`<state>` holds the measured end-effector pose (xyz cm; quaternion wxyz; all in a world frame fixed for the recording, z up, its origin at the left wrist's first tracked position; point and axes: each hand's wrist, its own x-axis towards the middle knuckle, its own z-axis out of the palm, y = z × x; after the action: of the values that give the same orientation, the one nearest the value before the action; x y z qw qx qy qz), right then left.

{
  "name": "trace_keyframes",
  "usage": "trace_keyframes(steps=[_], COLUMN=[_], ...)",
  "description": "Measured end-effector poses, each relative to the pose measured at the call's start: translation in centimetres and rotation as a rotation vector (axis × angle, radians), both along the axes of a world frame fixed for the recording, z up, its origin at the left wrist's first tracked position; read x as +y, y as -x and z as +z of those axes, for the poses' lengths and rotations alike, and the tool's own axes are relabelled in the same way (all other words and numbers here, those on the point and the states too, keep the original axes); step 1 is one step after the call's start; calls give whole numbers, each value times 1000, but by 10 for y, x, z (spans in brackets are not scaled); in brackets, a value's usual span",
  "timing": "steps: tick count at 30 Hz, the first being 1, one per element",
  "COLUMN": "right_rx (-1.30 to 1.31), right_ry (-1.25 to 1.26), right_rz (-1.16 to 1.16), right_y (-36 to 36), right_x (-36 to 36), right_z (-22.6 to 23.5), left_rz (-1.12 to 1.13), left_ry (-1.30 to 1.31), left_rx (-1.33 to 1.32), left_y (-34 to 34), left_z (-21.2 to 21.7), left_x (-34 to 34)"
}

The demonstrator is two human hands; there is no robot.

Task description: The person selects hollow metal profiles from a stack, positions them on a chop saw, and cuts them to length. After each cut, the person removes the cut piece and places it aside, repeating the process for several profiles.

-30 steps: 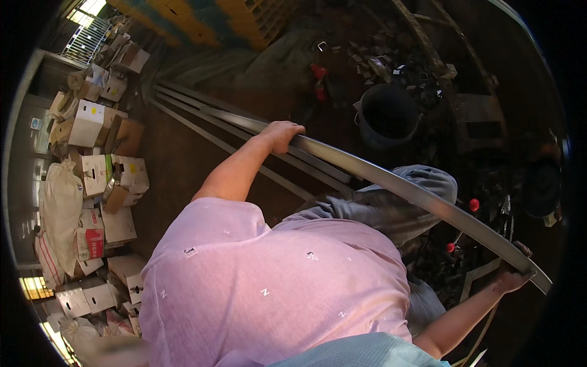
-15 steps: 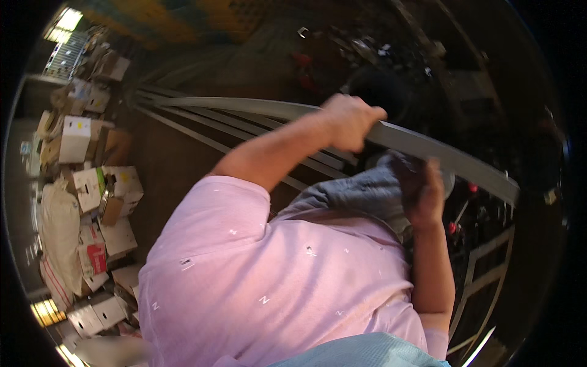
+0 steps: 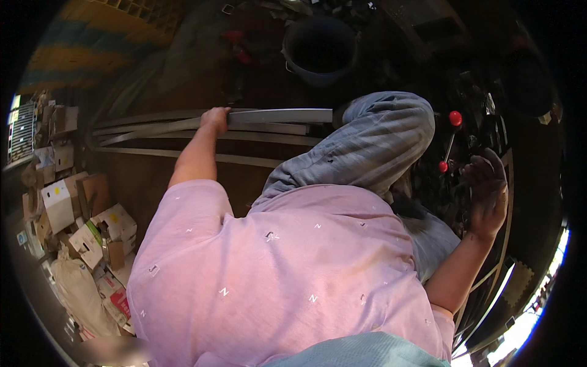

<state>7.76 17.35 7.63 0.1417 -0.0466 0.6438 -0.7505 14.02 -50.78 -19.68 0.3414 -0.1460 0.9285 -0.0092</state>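
My left hand (image 3: 214, 120) is closed around a long, flat grey metal bar (image 3: 284, 115). The bar's cut end points right, just short of my bent knee in grey trousers (image 3: 382, 137). Several similar metal bars (image 3: 275, 128) lie under and beside it, running off to the left. My right hand (image 3: 486, 196) is raised on the right with fingers stretched and a darkened palm, holding nothing. Closest to it is a lever with red ball knobs (image 3: 455, 118), part of dark machinery that is hard to make out.
A dark bucket (image 3: 321, 52) stands ahead of my knee. Cardboard boxes (image 3: 59, 205) and a whitish sack (image 3: 76, 287) are piled along the left. Yellow-and-blue stacked material (image 3: 92, 55) fills the far left. A metal frame (image 3: 502, 220) rises at the right.
My left hand has gone left with the bar, whose right end has swung from over the right side to beside my knee. My right hand has moved away to the right. The view has shifted.
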Motion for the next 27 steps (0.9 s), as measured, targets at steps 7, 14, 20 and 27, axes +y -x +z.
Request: trace_keyframes(steps=[7, 14, 20, 27], right_rx=[-80, -185, -270, -216], right_ry=[-63, -120, -201, -200], right_rz=[-85, -214, -300, -460], right_y=[-38, -64, -74, -71], right_x=[29, 39, 10, 32], right_z=[-13, -23, -15, -33], left_rz=[-23, -15, 78, -84], left_ry=[49, 61, -6, -152], left_rx=[-185, -295, -317, -78], left_y=[-40, -69, -67, -5], left_z=[-74, -112, -114, -126], left_x=[18, 41, 58, 69])
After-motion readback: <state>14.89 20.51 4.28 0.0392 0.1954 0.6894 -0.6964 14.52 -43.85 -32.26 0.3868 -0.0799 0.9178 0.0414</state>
